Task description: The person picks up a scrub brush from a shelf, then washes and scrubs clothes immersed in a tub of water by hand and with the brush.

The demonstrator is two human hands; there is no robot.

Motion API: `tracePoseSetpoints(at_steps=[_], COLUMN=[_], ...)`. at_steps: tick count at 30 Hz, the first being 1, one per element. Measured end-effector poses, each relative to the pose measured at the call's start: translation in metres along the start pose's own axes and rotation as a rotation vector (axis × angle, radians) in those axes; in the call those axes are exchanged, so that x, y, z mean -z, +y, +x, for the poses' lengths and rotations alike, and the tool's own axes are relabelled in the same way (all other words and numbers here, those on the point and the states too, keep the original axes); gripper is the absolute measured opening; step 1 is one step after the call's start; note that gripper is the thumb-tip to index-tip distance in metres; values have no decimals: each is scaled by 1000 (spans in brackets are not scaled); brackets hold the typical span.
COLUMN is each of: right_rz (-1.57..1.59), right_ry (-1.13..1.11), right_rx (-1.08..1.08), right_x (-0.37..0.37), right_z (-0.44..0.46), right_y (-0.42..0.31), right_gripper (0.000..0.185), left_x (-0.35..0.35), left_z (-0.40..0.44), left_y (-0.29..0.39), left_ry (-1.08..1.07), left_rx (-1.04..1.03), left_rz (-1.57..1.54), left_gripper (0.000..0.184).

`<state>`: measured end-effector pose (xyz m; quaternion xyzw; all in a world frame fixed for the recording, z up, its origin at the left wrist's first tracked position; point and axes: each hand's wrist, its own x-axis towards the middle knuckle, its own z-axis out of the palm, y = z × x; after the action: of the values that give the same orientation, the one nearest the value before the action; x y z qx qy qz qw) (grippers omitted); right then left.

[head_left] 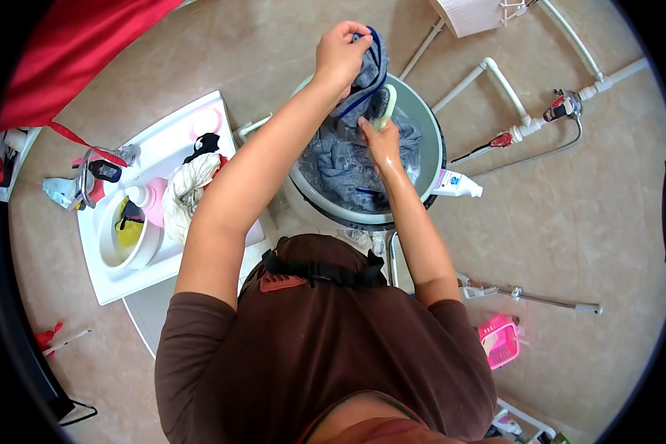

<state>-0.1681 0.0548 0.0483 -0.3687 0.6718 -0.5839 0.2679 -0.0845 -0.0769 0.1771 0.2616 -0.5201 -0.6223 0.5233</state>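
Wet grey-blue cloth with dark blue edging (340, 159) lies in a round grey-green basin (431, 140). My left hand (340, 53) is above the basin's far side, its fingers pinching an edge of the cloth and lifting that part up. In my right hand (381, 140) is a pale green brush (388, 107), held by its handle against the raised cloth, with its dark bristles toward the fabric. Water surrounds the rest of the cloth.
A white bottle (457, 183) lies beside the basin's right rim. On the left, a white sink (103, 285) holds a pink bottle (154, 201), a white bowl (111, 248) and cream cloth (181, 196). White pipes (507, 89) and a pink basket (502, 342) are on the right.
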Motion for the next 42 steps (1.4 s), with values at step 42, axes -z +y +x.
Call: tracePoseSetpoints(at_steps=[42], right_rz=[-1199], right_ry=[-241], right_rx=[247], right_x=[-1], right_z=[24], right_y=[54], right_gripper=[31], left_x=[74], left_z=[-89], left_y=[-165], left_ry=[407], left_rx=[837], left_rz=[130], left_gripper=[54])
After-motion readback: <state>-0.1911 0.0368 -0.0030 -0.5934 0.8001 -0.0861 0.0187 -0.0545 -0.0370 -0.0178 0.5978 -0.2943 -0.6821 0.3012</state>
